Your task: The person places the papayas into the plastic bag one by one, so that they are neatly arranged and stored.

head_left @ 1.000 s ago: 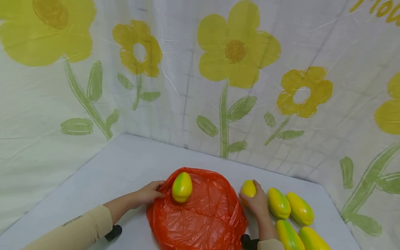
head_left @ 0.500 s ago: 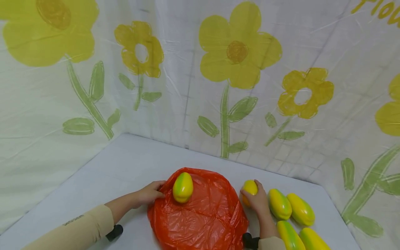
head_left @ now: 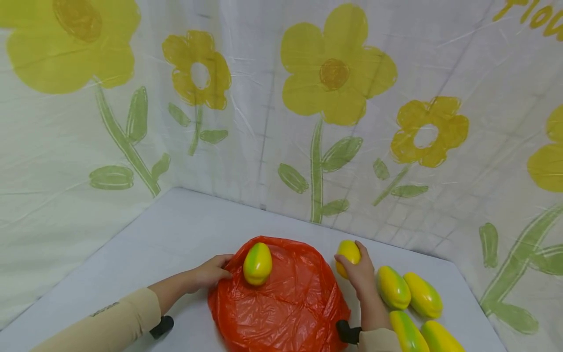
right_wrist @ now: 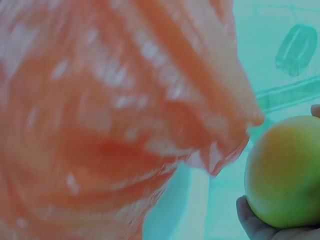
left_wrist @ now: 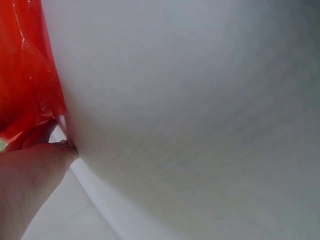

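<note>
Yellow fruit (head_left: 348, 255) sits in the right hand (head_left: 362, 274), near the far edge of the tabletop (head_left: 184, 220) and just right of the red bag (head_left: 286, 308). That hand's grip curls round the fruit, thumb on the near side and fingers on the far side, probably because a smooth, rounded body needs support from both sides; it seems raised off the surface.

At the bag's left rim, the left hand (head_left: 213, 272) pinches the thin plastic, presumably to steady it and keep the wide mouth from folding in. A second fruit (head_left: 257, 264) lies on the red plastic beside that grip, at the part toward the tabletop's far-left corner, where its weight may help hold the plastic down.

Four more fruits (head_left: 393, 287) lie toward the tabletop's right edge in two loose pairs, likely kept on that side for the right hand's easy reach.
</note>
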### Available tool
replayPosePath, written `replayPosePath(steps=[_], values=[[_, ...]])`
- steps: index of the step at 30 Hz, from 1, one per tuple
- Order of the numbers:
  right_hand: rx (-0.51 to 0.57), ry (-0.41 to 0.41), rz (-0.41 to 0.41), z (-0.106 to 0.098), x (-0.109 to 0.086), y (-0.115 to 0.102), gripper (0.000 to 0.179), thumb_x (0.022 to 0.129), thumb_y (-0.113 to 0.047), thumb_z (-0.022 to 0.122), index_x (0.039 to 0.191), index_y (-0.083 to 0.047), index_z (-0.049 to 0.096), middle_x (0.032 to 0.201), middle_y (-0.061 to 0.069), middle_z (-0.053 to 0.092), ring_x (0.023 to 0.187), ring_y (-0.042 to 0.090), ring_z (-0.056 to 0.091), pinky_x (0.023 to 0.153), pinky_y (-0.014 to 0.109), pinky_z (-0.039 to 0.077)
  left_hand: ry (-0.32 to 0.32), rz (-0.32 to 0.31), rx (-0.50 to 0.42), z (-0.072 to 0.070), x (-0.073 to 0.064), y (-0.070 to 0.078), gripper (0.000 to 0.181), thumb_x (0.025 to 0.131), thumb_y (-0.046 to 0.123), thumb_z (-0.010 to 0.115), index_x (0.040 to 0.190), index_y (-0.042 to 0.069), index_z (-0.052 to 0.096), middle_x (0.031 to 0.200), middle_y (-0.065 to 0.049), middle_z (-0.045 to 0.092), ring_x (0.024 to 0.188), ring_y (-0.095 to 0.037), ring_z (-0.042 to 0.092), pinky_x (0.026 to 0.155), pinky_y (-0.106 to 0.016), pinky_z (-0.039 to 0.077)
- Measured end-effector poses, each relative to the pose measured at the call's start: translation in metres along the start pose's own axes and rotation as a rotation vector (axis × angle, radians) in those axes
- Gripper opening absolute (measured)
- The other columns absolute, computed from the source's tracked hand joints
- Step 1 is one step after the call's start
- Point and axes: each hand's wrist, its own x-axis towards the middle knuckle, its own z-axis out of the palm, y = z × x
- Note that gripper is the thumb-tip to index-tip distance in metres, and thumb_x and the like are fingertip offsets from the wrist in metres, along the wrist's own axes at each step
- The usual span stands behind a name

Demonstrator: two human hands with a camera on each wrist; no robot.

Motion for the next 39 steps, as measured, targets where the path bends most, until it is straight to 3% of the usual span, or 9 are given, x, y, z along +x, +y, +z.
replayPosePath(steps=[8,19,33,39], values=[[0.062,-0.003,-0.041,0.014,-0.003,-0.015,0.075,0.085,-0.031,0.061,0.147,-0.015,0.022,0.136,0.021,0.040,0.111,0.035,0.046,0.092,0.046,0.046,-0.001,-0.001,-0.005,0.000,0.001,0.000,0.051,0.085,0.005,0.056,0.135,0.004,0.044,0.125,-0.012,0.056,0.096,-0.018,0.057,0.083,-0.036,0.056],[0.050,-0.012,-0.108,0.046,-0.002,-0.026,0.072,0.083,-0.027,0.063,0.144,-0.012,0.028,0.129,0.021,0.047,0.103,0.032,0.050,0.082,0.041,0.049,0.011,-0.015,-0.001,0.000,-0.001,0.001,0.051,0.086,0.005,0.055,0.136,0.004,0.043,0.126,-0.012,0.055,0.097,-0.018,0.057,0.084,-0.037,0.055],[0.033,-0.117,-0.195,0.095,-0.019,-0.045,0.074,0.079,-0.027,0.070,0.142,-0.011,0.035,0.127,0.017,0.050,0.098,0.028,0.052,0.081,0.043,0.052,0.003,-0.007,-0.010,-0.001,0.001,0.001,0.050,0.086,0.004,0.054,0.135,0.005,0.044,0.126,-0.012,0.056,0.095,-0.017,0.058,0.082,-0.036,0.056],[0.056,-0.172,-0.183,0.110,-0.025,-0.051,0.076,0.078,-0.029,0.071,0.143,-0.014,0.034,0.130,0.013,0.048,0.103,0.027,0.050,0.088,0.047,0.051,-0.001,-0.007,-0.011,0.000,0.002,0.001,0.050,0.086,0.004,0.054,0.136,0.004,0.044,0.126,-0.012,0.056,0.095,-0.018,0.058,0.082,-0.036,0.056]])
